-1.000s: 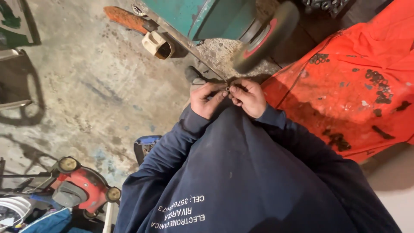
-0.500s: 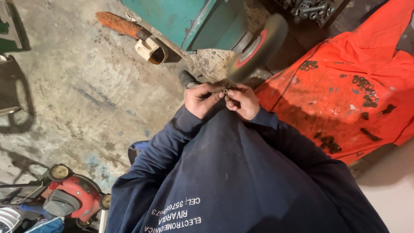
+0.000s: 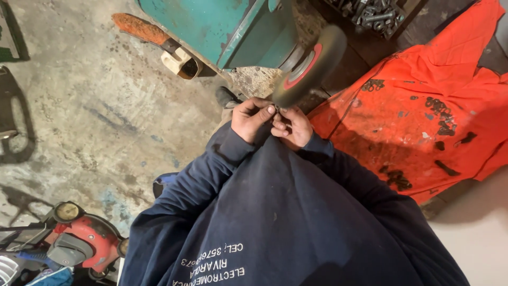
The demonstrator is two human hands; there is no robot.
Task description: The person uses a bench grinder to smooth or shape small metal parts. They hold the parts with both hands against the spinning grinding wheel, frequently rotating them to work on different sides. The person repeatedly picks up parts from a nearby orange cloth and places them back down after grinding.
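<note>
My left hand and my right hand are pressed together in front of my chest. Both pinch a small dark metal part between their fingertips; its shape is too small to tell. The hands sit right below the edge of a round wire wheel with a red hub, mounted on a teal bench grinder. The part is close to the wheel's rim; whether it touches is unclear. My dark blue sleeves cover both arms.
An orange stained cloth covers a surface at right. A tray of bolts sits at the top. A red brush lies on the concrete floor. A red lawnmower stands lower left.
The view has tilted so the wheel and the grinder appear larger and lower. My hands have stayed together on the small part and come nearer the wheel's rim.
</note>
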